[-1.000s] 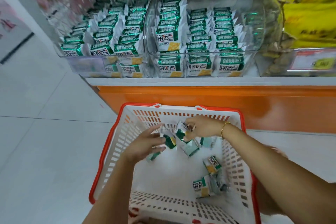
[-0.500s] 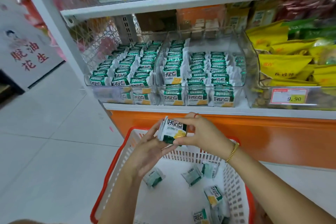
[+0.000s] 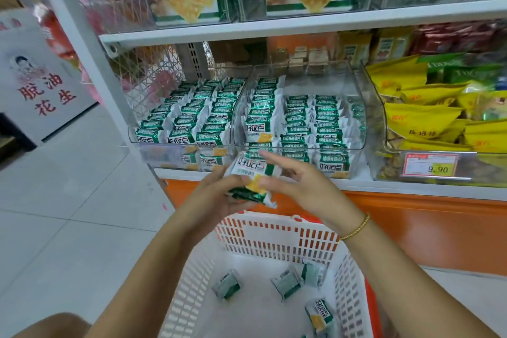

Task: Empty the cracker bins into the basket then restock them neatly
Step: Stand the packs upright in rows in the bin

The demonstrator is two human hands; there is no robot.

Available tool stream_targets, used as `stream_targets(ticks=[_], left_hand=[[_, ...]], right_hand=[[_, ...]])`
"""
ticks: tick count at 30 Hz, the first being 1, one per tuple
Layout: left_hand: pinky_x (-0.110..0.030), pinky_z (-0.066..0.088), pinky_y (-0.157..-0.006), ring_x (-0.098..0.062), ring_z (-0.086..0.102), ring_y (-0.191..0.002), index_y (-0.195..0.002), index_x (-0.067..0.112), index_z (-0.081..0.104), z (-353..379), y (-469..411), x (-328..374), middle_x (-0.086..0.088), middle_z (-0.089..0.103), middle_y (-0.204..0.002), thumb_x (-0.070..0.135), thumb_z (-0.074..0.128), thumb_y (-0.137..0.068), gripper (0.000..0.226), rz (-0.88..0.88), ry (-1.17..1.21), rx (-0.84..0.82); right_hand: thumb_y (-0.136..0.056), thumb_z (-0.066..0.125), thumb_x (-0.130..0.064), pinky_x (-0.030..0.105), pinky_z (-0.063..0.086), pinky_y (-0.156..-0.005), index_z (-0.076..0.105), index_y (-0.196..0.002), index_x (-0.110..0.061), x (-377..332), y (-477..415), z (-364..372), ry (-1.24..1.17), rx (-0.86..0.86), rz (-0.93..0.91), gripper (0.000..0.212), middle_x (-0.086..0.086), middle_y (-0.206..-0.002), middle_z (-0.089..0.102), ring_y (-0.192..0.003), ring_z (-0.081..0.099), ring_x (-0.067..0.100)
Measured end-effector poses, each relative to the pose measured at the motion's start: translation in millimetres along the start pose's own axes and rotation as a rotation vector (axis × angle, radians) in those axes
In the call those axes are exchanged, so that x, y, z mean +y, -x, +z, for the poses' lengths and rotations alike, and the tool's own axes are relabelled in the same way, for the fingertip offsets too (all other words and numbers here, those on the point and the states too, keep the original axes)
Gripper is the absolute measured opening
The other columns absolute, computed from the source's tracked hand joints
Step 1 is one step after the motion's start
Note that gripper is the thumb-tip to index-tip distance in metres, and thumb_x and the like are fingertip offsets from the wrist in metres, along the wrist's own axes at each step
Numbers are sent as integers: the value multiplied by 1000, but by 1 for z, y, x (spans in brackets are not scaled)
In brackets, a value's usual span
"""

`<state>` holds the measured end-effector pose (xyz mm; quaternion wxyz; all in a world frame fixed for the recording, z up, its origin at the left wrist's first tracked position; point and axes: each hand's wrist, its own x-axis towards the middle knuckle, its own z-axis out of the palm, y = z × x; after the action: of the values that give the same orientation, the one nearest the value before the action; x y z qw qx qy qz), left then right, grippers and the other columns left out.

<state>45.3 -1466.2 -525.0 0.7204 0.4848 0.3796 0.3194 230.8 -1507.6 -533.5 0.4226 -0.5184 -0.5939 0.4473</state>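
My left hand (image 3: 214, 196) grips a small stack of green-and-white cracker packets (image 3: 248, 173) from below and the left. My right hand (image 3: 299, 186) pinches the same stack, thumb on its front and index finger along its top edge. The stack sits just in front of the right clear bin (image 3: 356, 107), low at its front wall. This bin and the left clear bin (image 3: 134, 132) both hold neat rows of the same packets. Below my arms is the white basket (image 3: 274, 236) with a red rim; several loose packets (image 3: 226, 287) lie on its floor.
A third clear bin with yellow snack bags (image 3: 422, 118) and a 9.90 price tag (image 3: 430, 167) stands to the right. An orange shelf base (image 3: 425, 217) runs behind the basket. Boxed snacks fill the upper shelf (image 3: 301, 22). A white sign (image 3: 41, 85) stands at the left on the tiled floor.
Both hands picked packets out of the basket and lifted them as a stack up to the front of the right bin. My view rose from the basket to the shelves.
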Motion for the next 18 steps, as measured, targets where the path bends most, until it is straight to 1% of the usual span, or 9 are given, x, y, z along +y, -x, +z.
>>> stream_targets(ticks=[2,5,6,8,10,13,15,17,18], left_hand=[[-29,56,-73,-26,69,-94,-126,4,51,-1,-5,15,-16,68,-108,11,70,-71,58,42,-13,21],[-28,56,-76,-24,68,-99,-126,10,53,-1,-14,30,-13,67,-116,13,75,-72,58,107,-108,28],[-26,55,-77,-23,68,-99,-124,7,55,0,-16,34,-13,67,-115,17,75,-72,56,126,-152,25],[-24,55,-79,-21,68,-99,-116,3,60,2,-21,38,-13,69,-110,25,69,-72,50,170,-227,47],[-24,56,-80,-21,69,-97,-108,6,66,5,-26,41,-9,72,-103,29,69,-72,43,228,-296,97],[-26,56,-82,-17,70,-93,-101,22,69,8,-34,42,-1,74,-96,27,72,-77,24,335,-399,158],[-32,55,-87,-15,69,-95,-109,22,68,10,-41,41,0,73,-101,32,75,-78,33,378,-462,212],[-36,51,-95,-14,65,-103,-126,10,58,8,-46,38,1,68,-112,37,71,-82,54,374,-509,291],[-36,49,-97,-13,62,-105,-129,8,55,6,-49,36,2,65,-113,36,67,-85,53,374,-557,324]], right_hand=[[-67,74,-42,36,46,-102,47,-139,-30,-1,-4,-7,-297,-21,118,77,5,-119,59,-113,60,15],[-72,68,-21,32,57,-82,57,-120,-6,-4,-9,-9,-624,-93,201,51,10,-104,67,-98,65,22],[-72,67,-18,32,57,-82,59,-114,-3,-6,-12,-7,-662,-85,200,45,10,-103,68,-99,65,23],[-71,68,-18,35,53,-93,60,-110,-4,-9,-19,-6,-626,-30,180,43,14,-113,67,-108,62,26],[-70,71,-24,37,46,-101,61,-116,-5,-11,-28,-7,-525,18,151,50,16,-123,64,-116,58,29],[-68,76,-30,43,44,-98,59,-119,2,-17,-42,-13,-419,44,114,63,22,-123,61,-114,58,34],[-61,80,-31,42,46,-88,58,-115,3,-24,-50,-18,-330,115,101,66,23,-116,65,-102,61,30],[-56,82,-32,39,51,-88,59,-109,-3,-31,-62,-30,-222,193,102,65,12,-104,72,-99,67,26],[-52,83,-38,38,52,-90,59,-112,-6,-35,-68,-35,-148,210,108,72,6,-103,72,-100,67,25]])
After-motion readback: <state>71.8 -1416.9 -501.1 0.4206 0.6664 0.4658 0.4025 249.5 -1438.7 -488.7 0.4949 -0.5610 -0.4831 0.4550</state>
